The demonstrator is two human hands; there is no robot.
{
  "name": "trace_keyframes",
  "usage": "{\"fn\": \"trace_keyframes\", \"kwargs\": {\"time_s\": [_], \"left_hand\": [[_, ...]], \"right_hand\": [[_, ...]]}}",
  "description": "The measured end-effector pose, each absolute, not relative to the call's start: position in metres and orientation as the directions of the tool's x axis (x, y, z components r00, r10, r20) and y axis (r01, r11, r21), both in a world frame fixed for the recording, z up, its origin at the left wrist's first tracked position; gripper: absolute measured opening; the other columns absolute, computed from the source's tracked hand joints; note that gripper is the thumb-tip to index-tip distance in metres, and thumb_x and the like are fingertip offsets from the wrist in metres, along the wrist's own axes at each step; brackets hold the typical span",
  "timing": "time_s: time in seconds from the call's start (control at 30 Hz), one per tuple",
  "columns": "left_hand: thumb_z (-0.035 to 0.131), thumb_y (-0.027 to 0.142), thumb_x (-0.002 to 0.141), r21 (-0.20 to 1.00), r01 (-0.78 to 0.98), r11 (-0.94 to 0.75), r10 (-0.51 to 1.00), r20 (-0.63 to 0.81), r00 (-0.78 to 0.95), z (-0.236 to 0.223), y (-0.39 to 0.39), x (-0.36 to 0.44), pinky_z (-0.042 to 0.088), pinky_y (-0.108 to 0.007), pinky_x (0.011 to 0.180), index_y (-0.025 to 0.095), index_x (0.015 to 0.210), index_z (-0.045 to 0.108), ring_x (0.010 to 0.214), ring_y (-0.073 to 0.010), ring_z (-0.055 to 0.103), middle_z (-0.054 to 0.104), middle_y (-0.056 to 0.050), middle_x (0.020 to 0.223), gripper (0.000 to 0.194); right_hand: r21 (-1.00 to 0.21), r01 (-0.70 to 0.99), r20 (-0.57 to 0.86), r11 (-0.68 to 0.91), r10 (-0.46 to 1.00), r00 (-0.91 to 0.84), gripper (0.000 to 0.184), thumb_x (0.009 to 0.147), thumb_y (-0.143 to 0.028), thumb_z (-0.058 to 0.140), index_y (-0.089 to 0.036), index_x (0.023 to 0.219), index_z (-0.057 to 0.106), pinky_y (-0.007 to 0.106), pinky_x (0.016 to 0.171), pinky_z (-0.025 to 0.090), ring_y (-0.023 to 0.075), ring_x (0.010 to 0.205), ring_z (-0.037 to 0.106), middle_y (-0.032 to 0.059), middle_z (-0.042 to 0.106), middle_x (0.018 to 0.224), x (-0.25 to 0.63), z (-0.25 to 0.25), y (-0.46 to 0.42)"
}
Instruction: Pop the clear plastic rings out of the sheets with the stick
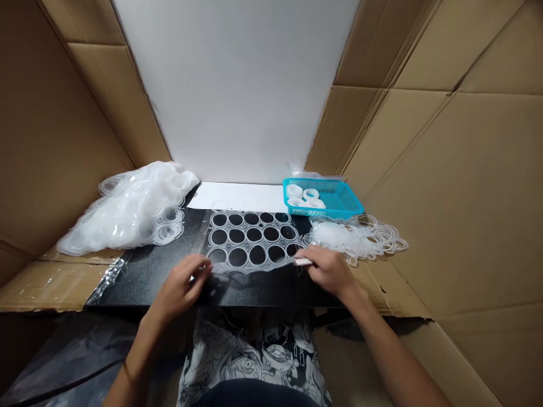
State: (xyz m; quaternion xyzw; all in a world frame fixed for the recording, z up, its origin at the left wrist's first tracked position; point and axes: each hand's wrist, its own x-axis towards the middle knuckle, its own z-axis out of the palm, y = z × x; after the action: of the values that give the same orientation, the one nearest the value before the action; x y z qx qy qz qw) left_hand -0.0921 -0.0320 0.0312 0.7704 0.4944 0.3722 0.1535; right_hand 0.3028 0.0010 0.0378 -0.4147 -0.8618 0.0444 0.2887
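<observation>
A translucent plastic sheet point(231, 241) with rows of round holes, each rimmed by a pale ring, lies on the black tabletop in front of me. My left hand point(184, 282) is closed, thumb and finger pinched at the sheet's near left corner. At the near right corner, my right hand point(328, 268) is closed around a small white stick-like piece point(303, 262); what kind of thing it is I cannot make out. Whether the right fingers also grip the sheet is hidden. The near edge of the sheet looks slightly raised and wavy between both hands.
A large heap of similar ringed sheets point(131, 209) sits at the left. Cut-out ringed scraps point(360, 236) lie at the right, before a turquoise basket point(343, 198) holding several white rings point(311, 194). White paper point(237, 193) lies behind. Cardboard walls point(466, 169) enclose both sides.
</observation>
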Motion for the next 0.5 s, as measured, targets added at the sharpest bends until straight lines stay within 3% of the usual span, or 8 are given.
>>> {"fn": "trace_keyframes", "kwargs": {"time_s": [0.17,0.3,0.4,0.5], "left_hand": [[0.057,0.026,0.098,0.518,0.713,-0.473,0.869,0.407,0.280,0.000,-0.082,-0.096,0.048,-0.033,0.078,0.024,0.090,0.065,0.081,-0.0196,0.059,0.063,-0.002,0.083,0.011],[0.062,0.030,0.096,0.564,0.693,-0.449,0.881,0.408,0.239,0.001,-0.093,-0.099,0.051,-0.036,0.088,0.026,0.097,0.071,0.098,-0.0225,0.065,0.069,-0.005,0.102,0.010],[0.060,0.043,0.097,0.629,0.714,-0.309,0.897,0.442,-0.002,0.021,-0.062,-0.102,0.051,-0.038,0.094,0.024,0.103,0.072,0.102,-0.0240,0.065,0.069,-0.006,0.111,0.023],[0.056,0.048,0.098,0.690,0.720,-0.073,0.913,0.337,-0.231,0.051,0.012,-0.103,0.052,-0.035,0.094,0.017,0.115,0.069,0.100,-0.0209,0.063,0.069,-0.005,0.119,0.037]], "right_hand": [[-0.344,0.688,0.374,0.639,0.765,-0.524,0.020,0.100,-0.022,0.055,-0.025,0.093,0.073,0.033,0.059,0.049,0.0199,0.067,0.066,0.0034,0.070,0.075,0.309,0.007,-0.061],[-0.426,0.681,0.343,0.596,0.803,-0.488,0.018,0.100,-0.027,0.060,-0.026,0.113,0.073,0.034,0.069,0.057,0.0211,0.082,0.073,0.0065,0.076,0.097,0.313,0.010,-0.076],[-0.466,0.652,0.435,0.598,0.797,-0.420,0.023,0.100,-0.026,0.061,-0.028,0.120,0.072,0.036,0.082,0.060,0.0225,0.097,0.075,0.0084,0.076,0.113,0.315,0.024,-0.061],[-0.485,0.653,0.495,0.581,0.798,-0.342,0.020,0.101,-0.029,0.061,-0.027,0.115,0.074,0.039,0.089,0.059,0.0231,0.100,0.074,0.0075,0.076,0.112,0.311,0.048,-0.027]]}}
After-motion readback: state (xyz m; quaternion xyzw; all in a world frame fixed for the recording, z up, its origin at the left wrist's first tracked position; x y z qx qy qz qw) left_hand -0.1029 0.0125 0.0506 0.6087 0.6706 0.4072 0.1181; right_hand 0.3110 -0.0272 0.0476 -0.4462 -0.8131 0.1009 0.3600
